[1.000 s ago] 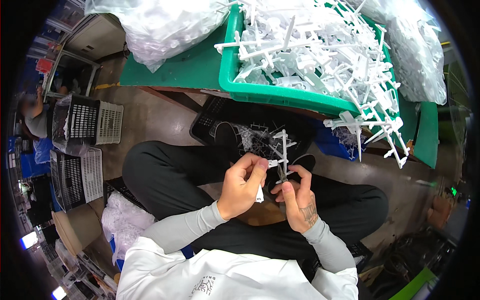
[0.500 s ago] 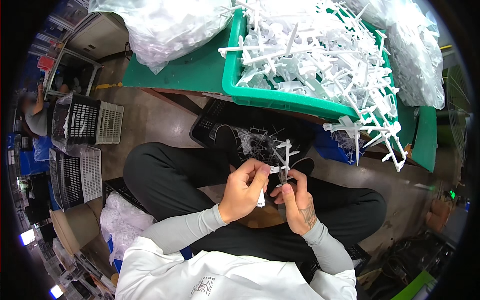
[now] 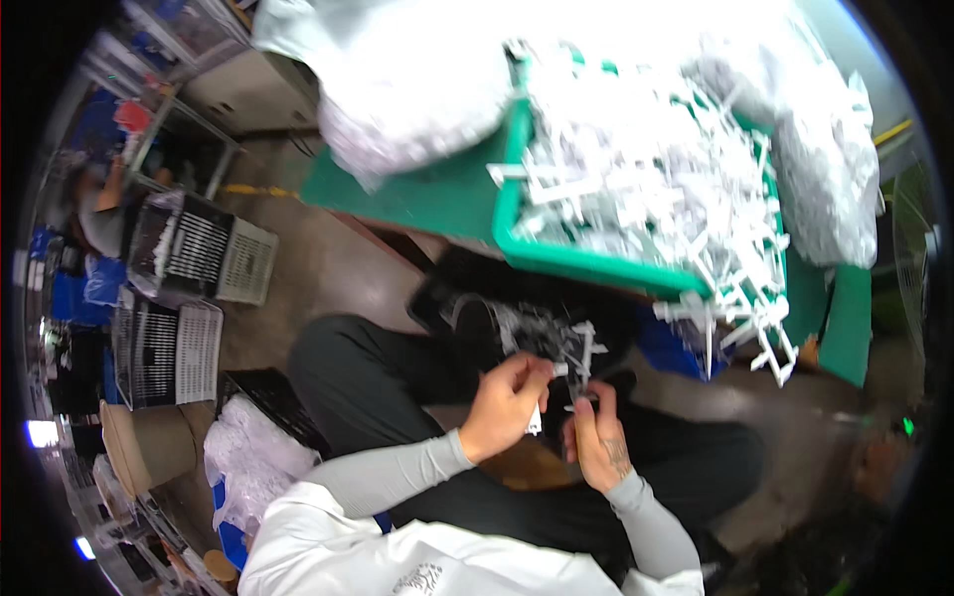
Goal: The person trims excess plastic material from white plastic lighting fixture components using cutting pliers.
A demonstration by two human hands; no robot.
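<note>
My left hand (image 3: 508, 405) is closed, thumb against fingers, on a white plastic part (image 3: 536, 421) whose end shows below the fingertips. A branched white plastic sprue (image 3: 584, 350) stands up between my two hands, just above the fingertips. My right hand (image 3: 599, 442) is closed beside it, holding small cutters (image 3: 580, 388) whose blades are close to the sprue; blur hides much of them and whether they touch it. Both hands are over my lap, between my crossed legs.
Ahead, a green tray (image 3: 596, 268) heaped with white sprues sits on a green table (image 3: 397, 214), some overhanging its front right corner. Filled plastic bags (image 3: 417, 109) flank it. Beneath is a dark crate (image 3: 432, 298) with loose sprues. Slatted crates (image 3: 194, 248) and a person (image 3: 99, 214) are at left.
The whole view has shifted, so the table, tray and hands appear lower and further right, with more blur. Both hands keep their hold, close together around the sprue.
</note>
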